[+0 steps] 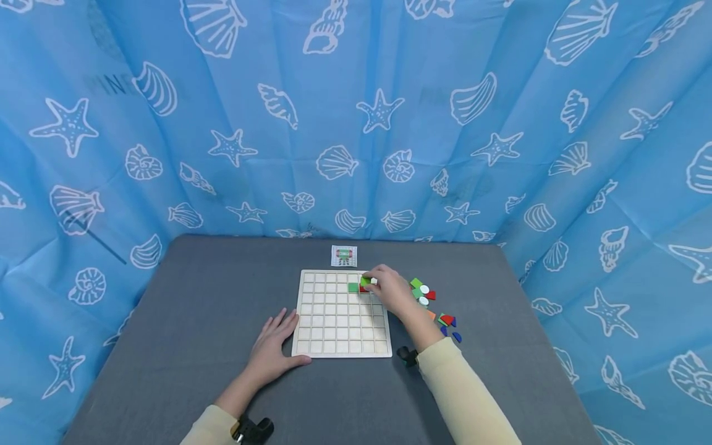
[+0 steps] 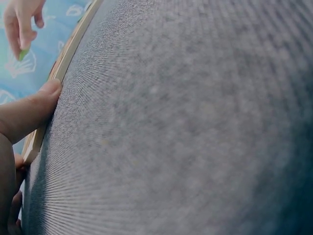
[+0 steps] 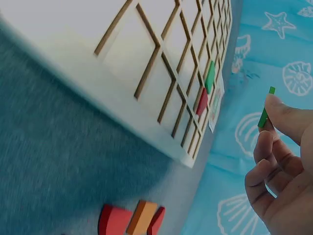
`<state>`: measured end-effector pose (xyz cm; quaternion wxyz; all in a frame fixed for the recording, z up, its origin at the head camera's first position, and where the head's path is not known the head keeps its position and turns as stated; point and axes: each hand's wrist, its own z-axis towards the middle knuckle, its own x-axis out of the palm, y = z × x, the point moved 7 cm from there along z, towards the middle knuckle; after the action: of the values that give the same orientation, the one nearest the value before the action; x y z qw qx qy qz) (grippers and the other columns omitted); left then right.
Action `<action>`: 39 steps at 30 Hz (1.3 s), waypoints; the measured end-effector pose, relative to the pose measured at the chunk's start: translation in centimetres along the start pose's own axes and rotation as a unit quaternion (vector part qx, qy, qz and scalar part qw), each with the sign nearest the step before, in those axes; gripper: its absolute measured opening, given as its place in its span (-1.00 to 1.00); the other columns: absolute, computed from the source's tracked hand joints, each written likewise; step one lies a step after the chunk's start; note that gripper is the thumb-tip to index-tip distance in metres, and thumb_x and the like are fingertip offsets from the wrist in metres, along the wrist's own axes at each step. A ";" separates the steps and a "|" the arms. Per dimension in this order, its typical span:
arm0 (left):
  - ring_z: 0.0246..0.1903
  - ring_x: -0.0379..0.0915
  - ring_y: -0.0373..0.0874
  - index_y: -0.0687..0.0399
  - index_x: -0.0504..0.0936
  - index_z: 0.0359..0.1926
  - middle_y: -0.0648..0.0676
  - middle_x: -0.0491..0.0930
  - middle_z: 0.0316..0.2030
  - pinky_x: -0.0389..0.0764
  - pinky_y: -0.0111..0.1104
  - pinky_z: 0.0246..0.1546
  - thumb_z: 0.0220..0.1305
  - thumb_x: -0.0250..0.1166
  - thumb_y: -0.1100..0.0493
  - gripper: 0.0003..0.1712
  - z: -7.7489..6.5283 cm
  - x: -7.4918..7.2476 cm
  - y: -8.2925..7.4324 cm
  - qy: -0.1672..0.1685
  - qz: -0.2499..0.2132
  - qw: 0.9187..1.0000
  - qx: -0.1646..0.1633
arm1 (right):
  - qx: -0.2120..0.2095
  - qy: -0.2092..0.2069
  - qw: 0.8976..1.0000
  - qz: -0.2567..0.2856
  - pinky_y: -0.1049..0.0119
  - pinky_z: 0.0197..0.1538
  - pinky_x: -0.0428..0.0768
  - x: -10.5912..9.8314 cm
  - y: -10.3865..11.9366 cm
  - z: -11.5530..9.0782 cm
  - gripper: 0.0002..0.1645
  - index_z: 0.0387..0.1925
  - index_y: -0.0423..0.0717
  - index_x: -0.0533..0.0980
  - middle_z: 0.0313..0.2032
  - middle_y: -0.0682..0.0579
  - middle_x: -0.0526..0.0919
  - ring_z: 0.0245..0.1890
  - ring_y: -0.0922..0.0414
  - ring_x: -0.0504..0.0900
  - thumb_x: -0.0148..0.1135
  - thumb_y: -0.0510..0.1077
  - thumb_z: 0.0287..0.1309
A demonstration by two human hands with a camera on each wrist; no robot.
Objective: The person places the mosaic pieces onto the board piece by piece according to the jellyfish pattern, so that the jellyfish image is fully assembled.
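Note:
My right hand (image 1: 394, 292) pinches a light green tile (image 3: 263, 119) between thumb and fingers, above the upper right part of a wooden grid board (image 1: 336, 321). In the board's second row lie a green square tile (image 1: 353, 287) and a red tile (image 1: 363, 288), side by side; the fingers partly cover the red one in the head view. My left hand (image 1: 271, 349) is spread at the board's left side, with its thumb (image 2: 46, 95) touching the near edge and its fingers by the left edge.
Right of the board lie loose tiles: green squares (image 1: 416, 283), white rounds (image 1: 424, 301), a red piece (image 1: 447, 320), an orange one and blue half-rounds (image 1: 457, 337). A small printed pattern card (image 1: 344, 256) lies behind the board. A blue shell-print curtain surrounds the grey table (image 1: 222, 296).

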<state>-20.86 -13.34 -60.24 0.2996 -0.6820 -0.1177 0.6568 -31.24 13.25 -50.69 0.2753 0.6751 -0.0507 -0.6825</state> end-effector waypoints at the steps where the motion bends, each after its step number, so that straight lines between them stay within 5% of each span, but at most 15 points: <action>1: 0.58 -0.10 0.11 0.07 0.23 0.53 0.08 0.18 0.53 -0.04 0.08 0.55 -0.10 0.42 -0.53 0.30 0.0 0.0 0.0 0.000 -0.001 1.000 -0.001 | -0.001 0.003 1.000 0.003 0.14 -0.17 0.68 0.2 0.2 0.2 -0.66 0.09 -0.02 0.68 0.01 -0.04 0.65 -0.15 0.05 0.67 0.36 -0.12 0.30; 24: 0.57 -0.09 0.12 0.05 0.22 0.54 0.07 0.17 0.54 0.00 0.12 0.54 -0.09 0.41 -0.54 0.31 0.2 -0.2 -0.1 0.005 0.010 1.000 -0.001 | -0.010 0.091 0.996 -0.001 0.07 0.17 0.62 5.9 1.6 4.0 -0.66 0.07 0.01 0.69 0.06 0.01 0.66 0.13 0.00 0.57 0.39 -0.08 0.27; 39: 0.55 -0.03 0.19 0.08 0.26 0.53 0.12 0.23 0.51 0.09 0.20 0.49 -0.12 0.43 -0.52 0.30 0.2 -0.1 -0.1 -0.006 0.010 1.000 -0.001 | -0.046 0.081 0.996 -0.015 0.03 0.23 0.57 5.7 2.9 4.3 -0.61 0.12 0.04 0.66 0.14 0.01 0.65 0.17 -0.03 0.54 0.38 -0.08 0.27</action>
<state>-21.06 -13.28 -60.06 0.2918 -0.6794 -0.1129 0.6637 -34.05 7.01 -54.20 0.2989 0.7156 0.0136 -0.6311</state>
